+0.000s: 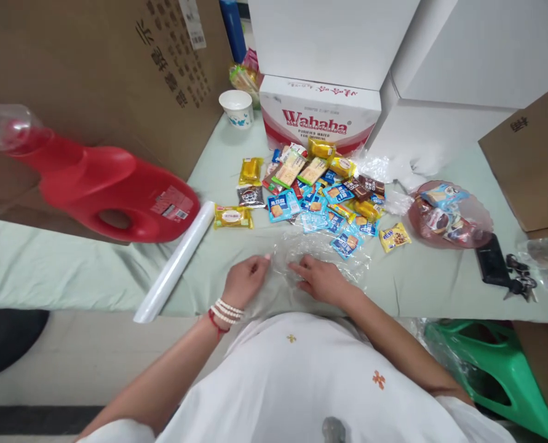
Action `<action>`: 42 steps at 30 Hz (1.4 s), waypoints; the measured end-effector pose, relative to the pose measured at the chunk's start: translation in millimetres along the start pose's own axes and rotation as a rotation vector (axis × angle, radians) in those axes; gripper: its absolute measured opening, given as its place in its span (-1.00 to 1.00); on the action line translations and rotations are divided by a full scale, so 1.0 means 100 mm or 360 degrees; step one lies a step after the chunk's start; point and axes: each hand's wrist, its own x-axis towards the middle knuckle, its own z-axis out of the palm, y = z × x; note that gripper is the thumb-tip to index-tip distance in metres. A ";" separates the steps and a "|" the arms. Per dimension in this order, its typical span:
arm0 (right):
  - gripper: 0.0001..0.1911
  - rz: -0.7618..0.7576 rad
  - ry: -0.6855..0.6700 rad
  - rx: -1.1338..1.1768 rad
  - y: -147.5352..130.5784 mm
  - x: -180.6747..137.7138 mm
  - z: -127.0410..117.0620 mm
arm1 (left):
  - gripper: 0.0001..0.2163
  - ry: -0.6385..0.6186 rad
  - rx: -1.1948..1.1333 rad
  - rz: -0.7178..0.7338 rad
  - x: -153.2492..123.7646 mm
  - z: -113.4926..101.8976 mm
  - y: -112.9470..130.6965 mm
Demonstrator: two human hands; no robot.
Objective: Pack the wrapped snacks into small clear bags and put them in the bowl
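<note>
Leftward, a red detergent jug (112, 191) is lying on its side on the counter (71, 264), which is wearing a pale green cloth, with a big cardboard box (93, 61) standing behind it and a white roll (174, 264) lying just beside it. Near the front edge, the left hand (243, 280) is pinching a clear plastic bag (320, 252) with curled fingers, while the right hand (320, 280) is pressing down on it, fingers closing on the film. Behind the bag, a heap of snack packets (320, 191) is spreading toward a Wahaha carton (320, 114) and a paper cup (235, 107). Further right, a reddish bag of snacks (449, 212), a dark phone (491, 261) and keys (520, 280) are lying. The bag's outline is proving hard to trace, and a green stool (495, 363) is showing only partly.
</note>
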 end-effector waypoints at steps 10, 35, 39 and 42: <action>-0.24 0.0062 -0.0017 0.0105 -0.03 0.00 -0.04 | -0.65 -0.0390 -0.1065 -0.0268 -0.13 0.24 0.13; -0.46 0.0141 -0.0022 0.0115 -0.11 0.12 0.00 | -0.73 0.0014 -0.0015 0.0723 -0.10 0.20 0.75; -0.52 0.0064 0.0026 0.0200 -0.05 0.05 0.07 | -0.62 -0.0179 0.0488 0.0752 0.10 0.44 0.70; -0.42 -0.0066 0.0123 0.0442 0.03 -0.12 0.07 | -0.58 -0.0167 0.0646 0.0759 0.21 0.37 0.42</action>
